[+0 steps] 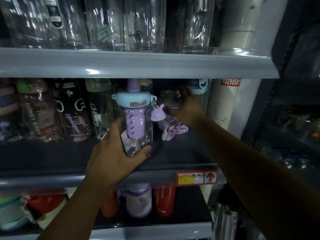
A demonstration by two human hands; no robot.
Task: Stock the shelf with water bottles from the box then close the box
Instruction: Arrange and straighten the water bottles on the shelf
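Note:
My left hand (114,153) grips the lower body of a clear water bottle (135,122) with a blue lid, a purple straw and a purple charm, held upright at the middle shelf (121,177). My right hand (185,108) reaches deeper into the same shelf and is closed on a second purple bottle (168,99), whose purple strap (174,130) hangs below it. Another blue-lidded bottle (197,87) stands behind that hand. The box is out of view.
Several printed bottles (52,111) line the middle shelf's left side. Clear bottles (121,25) fill the top shelf. Red and purple bottles (138,200) stand on the lower shelf. A white post (225,104) and a dark rack (294,101) bound the right side.

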